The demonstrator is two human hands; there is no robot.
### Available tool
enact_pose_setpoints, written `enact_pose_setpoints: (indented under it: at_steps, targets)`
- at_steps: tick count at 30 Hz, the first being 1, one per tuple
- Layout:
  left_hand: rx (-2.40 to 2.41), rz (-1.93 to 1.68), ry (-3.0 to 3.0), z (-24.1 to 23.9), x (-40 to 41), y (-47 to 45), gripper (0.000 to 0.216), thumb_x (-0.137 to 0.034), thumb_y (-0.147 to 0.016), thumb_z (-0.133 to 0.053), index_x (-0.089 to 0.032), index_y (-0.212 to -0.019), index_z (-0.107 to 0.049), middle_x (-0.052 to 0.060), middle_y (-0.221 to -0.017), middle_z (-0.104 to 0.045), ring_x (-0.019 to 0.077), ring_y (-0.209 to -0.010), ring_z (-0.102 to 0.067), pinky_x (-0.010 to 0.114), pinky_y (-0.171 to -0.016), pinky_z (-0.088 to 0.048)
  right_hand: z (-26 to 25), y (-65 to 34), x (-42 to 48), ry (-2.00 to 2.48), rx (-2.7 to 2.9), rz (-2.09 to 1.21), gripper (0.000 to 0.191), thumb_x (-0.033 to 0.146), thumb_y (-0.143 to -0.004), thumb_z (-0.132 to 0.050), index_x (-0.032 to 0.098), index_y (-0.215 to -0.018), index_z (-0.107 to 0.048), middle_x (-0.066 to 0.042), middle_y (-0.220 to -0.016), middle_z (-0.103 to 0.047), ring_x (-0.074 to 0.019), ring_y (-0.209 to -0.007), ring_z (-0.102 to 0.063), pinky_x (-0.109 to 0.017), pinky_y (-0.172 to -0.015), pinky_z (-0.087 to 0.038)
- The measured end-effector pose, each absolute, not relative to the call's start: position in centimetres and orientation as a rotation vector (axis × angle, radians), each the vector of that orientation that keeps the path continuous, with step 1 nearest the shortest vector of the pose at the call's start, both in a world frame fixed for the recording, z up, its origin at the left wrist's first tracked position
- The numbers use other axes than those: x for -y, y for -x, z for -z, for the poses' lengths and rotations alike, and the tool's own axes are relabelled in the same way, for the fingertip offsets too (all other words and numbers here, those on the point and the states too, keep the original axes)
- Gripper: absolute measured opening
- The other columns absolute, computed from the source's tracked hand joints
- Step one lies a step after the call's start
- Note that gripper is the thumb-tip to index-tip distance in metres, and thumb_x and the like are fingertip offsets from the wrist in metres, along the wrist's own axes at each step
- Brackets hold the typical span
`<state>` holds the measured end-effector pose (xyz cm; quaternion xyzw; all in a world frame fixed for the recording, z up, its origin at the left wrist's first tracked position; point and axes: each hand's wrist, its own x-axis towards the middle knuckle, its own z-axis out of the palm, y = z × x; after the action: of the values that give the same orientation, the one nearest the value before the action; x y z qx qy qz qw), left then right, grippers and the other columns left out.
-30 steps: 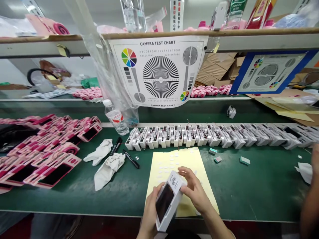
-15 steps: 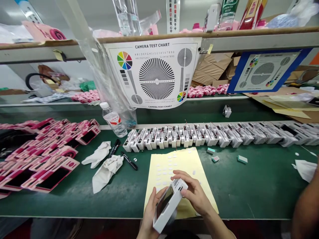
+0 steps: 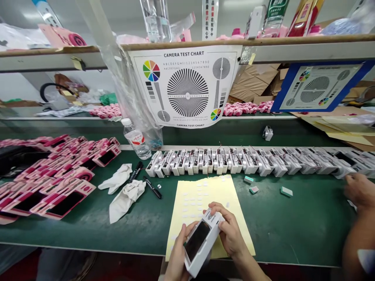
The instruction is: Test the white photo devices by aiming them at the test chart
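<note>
Both my hands hold a white camera body (image 3: 200, 244) with a dark rear screen, tilted above the near edge of a pale yellow sheet (image 3: 205, 199) dotted with small white stickers. My left hand (image 3: 178, 253) cradles its lower side. My right hand (image 3: 230, 234) grips the upper end, fingers curled over the top corner. The camera's front face is hidden from me.
Open white camera housings with wires stand in a long row (image 3: 222, 164) along the green bench. Pink cameras (image 3: 55, 183) are piled at left, beside white cloths (image 3: 125, 199) and black markers (image 3: 152, 187). A co-worker's hand (image 3: 360, 191) reaches at right.
The white camera has turned slightly in my hands, its screen now facing up more. The co-worker's hand has moved in at right, near the end of the row.
</note>
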<state>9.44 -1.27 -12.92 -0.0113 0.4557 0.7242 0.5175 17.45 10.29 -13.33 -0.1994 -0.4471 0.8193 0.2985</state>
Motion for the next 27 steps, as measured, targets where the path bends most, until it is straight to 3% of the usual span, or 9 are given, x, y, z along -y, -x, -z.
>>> enact_pose_setpoints:
  at_steps: [5, 12, 19, 22, 24, 27]
  targets:
    - [-1.022, -1.736, 0.044, 13.7, 1.1, -9.8, 0.043, -0.051, -0.065, -0.07, -0.018, -0.092, -0.071, 0.004, -0.095, -0.071, 0.0262, -0.1, -0.061, 0.031, -0.089, -0.044, 13.1, -18.1, -11.0, 0.557, 1.218, -2.248, 0.019, 0.023, -0.056, -0.058, 0.02, -0.073, -0.065, -0.01, -0.118, -0.056, -0.0318, -0.103, -0.056, -0.037, -0.083, -0.042]
    - [-1.163, -1.686, -0.129, 13.4, 1.4, -9.1, 0.045, -0.053, -0.073, -0.061, -0.016, -0.098, -0.069, 0.007, -0.103, -0.069, 0.0274, -0.104, -0.058, 0.03, -0.087, -0.043, 12.6, -18.6, -11.2, 0.496, 1.327, -2.233, 0.02, 0.021, -0.055, -0.06, 0.021, -0.074, -0.067, -0.009, -0.132, -0.048, -0.0361, -0.12, -0.044, -0.044, -0.097, -0.032]
    - [-1.367, -1.783, -0.04, 14.9, 1.7, -9.7, 0.049, -0.058, -0.069, -0.061, -0.016, -0.092, -0.071, 0.01, -0.106, -0.068, 0.0312, -0.115, -0.051, 0.036, -0.104, -0.031, 12.9, -17.2, -9.8, 0.578, 1.103, -2.269, 0.017, 0.016, -0.052, -0.058, 0.02, -0.066, -0.068, -0.009, -0.126, -0.054, -0.0347, -0.115, -0.05, -0.043, -0.094, -0.036]
    - [-1.328, -1.794, -0.019, 14.7, 1.8, -9.4, 0.051, -0.059, -0.068, -0.061, -0.016, -0.092, -0.071, 0.01, -0.105, -0.068, 0.0324, -0.114, -0.052, 0.039, -0.104, -0.031, 13.4, -17.3, -9.9, 0.469, 1.16, -2.273, 0.021, 0.027, -0.057, -0.066, 0.021, -0.077, -0.071, -0.01, -0.127, -0.054, -0.0346, -0.119, -0.047, -0.043, -0.096, -0.035]
    - [-1.329, -1.808, -0.081, 14.0, 1.9, -8.7, 0.052, -0.06, -0.07, -0.058, -0.016, -0.092, -0.071, 0.011, -0.101, -0.069, 0.033, -0.108, -0.055, 0.04, -0.1, -0.037, 13.5, -17.7, -10.2, 0.363, 1.252, -2.29, 0.039, 0.04, -0.06, -0.069, 0.023, -0.095, -0.069, -0.009, -0.135, -0.047, -0.0343, -0.122, -0.042, -0.042, -0.096, -0.035]
    - [-1.545, -1.846, -0.358, 12.7, 2.0, -7.1, 0.052, -0.062, -0.072, -0.054, -0.016, -0.088, -0.073, 0.011, -0.095, -0.071, 0.0323, -0.099, -0.059, 0.037, -0.092, -0.042, 12.8, -18.4, -10.5, 0.269, 1.567, -2.196, 0.064, 0.057, -0.067, -0.063, 0.027, -0.122, -0.054, -0.008, -0.138, -0.042, -0.0321, -0.118, -0.045, -0.04, -0.093, -0.037]
